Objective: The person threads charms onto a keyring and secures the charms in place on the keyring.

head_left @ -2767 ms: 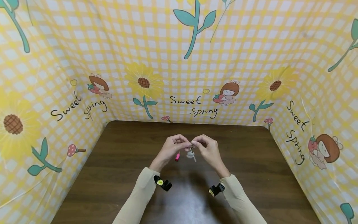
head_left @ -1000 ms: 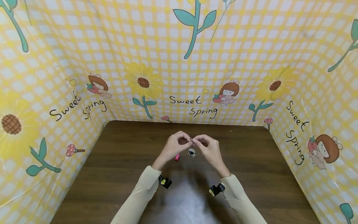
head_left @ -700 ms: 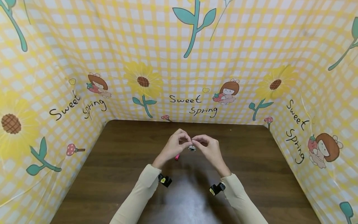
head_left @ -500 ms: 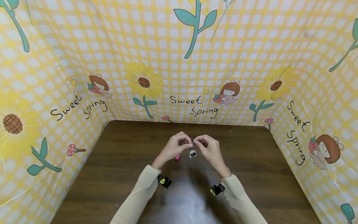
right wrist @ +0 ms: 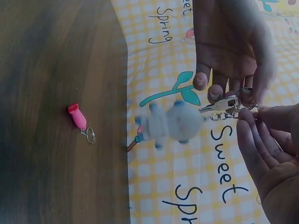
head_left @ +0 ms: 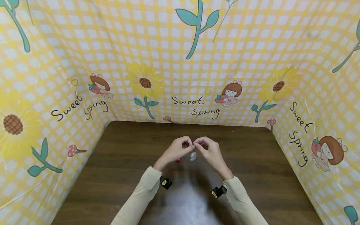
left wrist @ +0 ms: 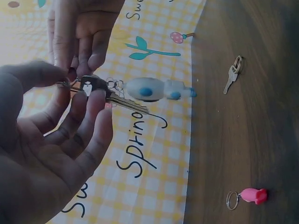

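My left hand (head_left: 177, 150) and right hand (head_left: 209, 149) meet fingertip to fingertip above the table. Between them is a split key ring (right wrist: 250, 106) with a silver key (left wrist: 88, 86) and an astronaut charm (left wrist: 147, 88). The left thumb and fingers hold the key at its head, close to the ring. With thumb and forefinger, the right hand pinches the ring where the charm's short chain (right wrist: 222, 115) joins it. The charm hangs free below and is blurred in the right wrist view. Fingers partly hide the ring, so whether the key is threaded on it I cannot tell.
A pink keychain (right wrist: 78, 117) with its own metal ring lies on the dark wooden table (head_left: 126, 187), mostly hidden by the left hand in the head view. Another key (left wrist: 232, 77) with a ring lies on the table too. Checked cloth (head_left: 157, 47) walls surround the table.
The charm has swung and turned, its dark visor now facing away from the head camera. Both hands keep pinching and shifting slightly at the ring; the left has dipped a little, covering more pink keychain.
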Demonstrator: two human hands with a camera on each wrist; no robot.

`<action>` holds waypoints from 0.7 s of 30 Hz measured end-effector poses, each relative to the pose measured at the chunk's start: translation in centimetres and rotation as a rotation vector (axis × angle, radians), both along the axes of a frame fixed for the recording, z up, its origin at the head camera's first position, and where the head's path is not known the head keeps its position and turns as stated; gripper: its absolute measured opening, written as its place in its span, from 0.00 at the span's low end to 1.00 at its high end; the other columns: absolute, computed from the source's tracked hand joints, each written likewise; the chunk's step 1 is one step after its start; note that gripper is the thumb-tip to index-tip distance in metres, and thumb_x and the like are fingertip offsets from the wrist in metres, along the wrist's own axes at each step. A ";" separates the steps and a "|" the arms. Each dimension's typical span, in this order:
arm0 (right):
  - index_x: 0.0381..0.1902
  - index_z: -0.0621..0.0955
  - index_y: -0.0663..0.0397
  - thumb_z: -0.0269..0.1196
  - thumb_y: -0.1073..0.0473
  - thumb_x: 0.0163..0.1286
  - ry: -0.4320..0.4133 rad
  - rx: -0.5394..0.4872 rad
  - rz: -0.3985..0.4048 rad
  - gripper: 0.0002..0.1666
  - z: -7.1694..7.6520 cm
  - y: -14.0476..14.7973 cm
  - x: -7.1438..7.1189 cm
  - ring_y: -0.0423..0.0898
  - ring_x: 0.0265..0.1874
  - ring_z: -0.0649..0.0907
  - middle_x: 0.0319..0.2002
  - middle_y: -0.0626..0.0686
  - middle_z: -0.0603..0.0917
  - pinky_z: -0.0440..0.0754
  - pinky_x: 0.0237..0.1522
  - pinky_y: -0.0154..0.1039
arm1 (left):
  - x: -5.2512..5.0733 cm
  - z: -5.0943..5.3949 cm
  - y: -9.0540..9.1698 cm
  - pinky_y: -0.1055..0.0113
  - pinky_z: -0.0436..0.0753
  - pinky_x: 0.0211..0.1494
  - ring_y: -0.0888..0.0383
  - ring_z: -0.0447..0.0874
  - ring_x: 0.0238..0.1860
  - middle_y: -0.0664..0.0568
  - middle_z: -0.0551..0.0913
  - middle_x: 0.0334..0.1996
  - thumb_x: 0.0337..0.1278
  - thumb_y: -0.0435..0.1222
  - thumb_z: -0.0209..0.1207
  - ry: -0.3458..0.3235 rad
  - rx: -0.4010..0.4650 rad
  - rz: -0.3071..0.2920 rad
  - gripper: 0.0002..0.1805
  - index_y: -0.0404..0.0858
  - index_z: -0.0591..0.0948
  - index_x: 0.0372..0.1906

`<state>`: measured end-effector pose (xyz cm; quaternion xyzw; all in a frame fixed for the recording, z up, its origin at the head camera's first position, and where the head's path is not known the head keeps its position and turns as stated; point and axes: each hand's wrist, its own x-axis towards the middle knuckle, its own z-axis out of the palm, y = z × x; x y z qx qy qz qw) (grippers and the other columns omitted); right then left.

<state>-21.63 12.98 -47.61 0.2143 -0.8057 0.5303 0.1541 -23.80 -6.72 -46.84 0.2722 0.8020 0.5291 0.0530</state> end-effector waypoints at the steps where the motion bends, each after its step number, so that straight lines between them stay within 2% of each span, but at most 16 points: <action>1: 0.42 0.87 0.64 0.69 0.67 0.73 -0.005 0.005 -0.002 0.03 0.0 0.0 0.0 0.55 0.32 0.88 0.35 0.55 0.89 0.83 0.35 0.32 | 0.0 -0.1 0.1 0.69 0.78 0.38 0.61 0.77 0.32 0.50 0.82 0.34 0.74 0.33 0.62 0.020 -0.003 0.009 0.06 0.36 0.81 0.38; 7: 0.40 0.88 0.61 0.71 0.65 0.72 -0.032 0.061 -0.025 0.03 0.1 0.0 0.0 0.45 0.30 0.87 0.34 0.52 0.89 0.83 0.34 0.33 | -0.1 -0.4 0.0 0.68 0.77 0.37 0.60 0.76 0.32 0.51 0.81 0.35 0.74 0.30 0.63 0.115 0.002 0.038 0.05 0.37 0.81 0.37; 10: 0.38 0.88 0.62 0.71 0.65 0.72 -0.030 0.094 -0.022 0.03 0.2 0.0 -0.1 0.44 0.29 0.87 0.33 0.52 0.90 0.83 0.33 0.33 | -0.1 -0.6 -0.1 0.68 0.76 0.38 0.59 0.76 0.33 0.52 0.80 0.35 0.74 0.30 0.63 0.123 0.013 0.046 0.05 0.38 0.82 0.37; 15: 0.37 0.87 0.61 0.70 0.68 0.72 0.000 0.079 -0.021 0.02 0.3 0.1 0.0 0.49 0.28 0.88 0.32 0.53 0.89 0.84 0.33 0.33 | 0.0 -1.0 -0.4 0.68 0.77 0.39 0.58 0.77 0.36 0.51 0.80 0.36 0.75 0.31 0.63 0.102 0.081 0.041 0.04 0.38 0.82 0.38; 18: 0.37 0.86 0.61 0.69 0.69 0.73 0.014 0.058 -0.024 0.02 0.2 0.2 0.0 0.53 0.28 0.88 0.31 0.52 0.89 0.83 0.33 0.33 | 0.0 -1.2 -0.5 0.68 0.79 0.41 0.56 0.79 0.39 0.50 0.81 0.38 0.75 0.30 0.63 0.071 0.116 0.032 0.04 0.37 0.82 0.39; 21: 0.37 0.86 0.61 0.69 0.69 0.73 0.015 0.046 -0.021 0.02 0.2 0.1 0.0 0.52 0.28 0.87 0.30 0.52 0.88 0.83 0.33 0.33 | 0.2 -1.2 -0.6 0.67 0.80 0.42 0.54 0.80 0.39 0.48 0.81 0.39 0.76 0.31 0.62 0.023 0.116 0.019 0.03 0.36 0.81 0.41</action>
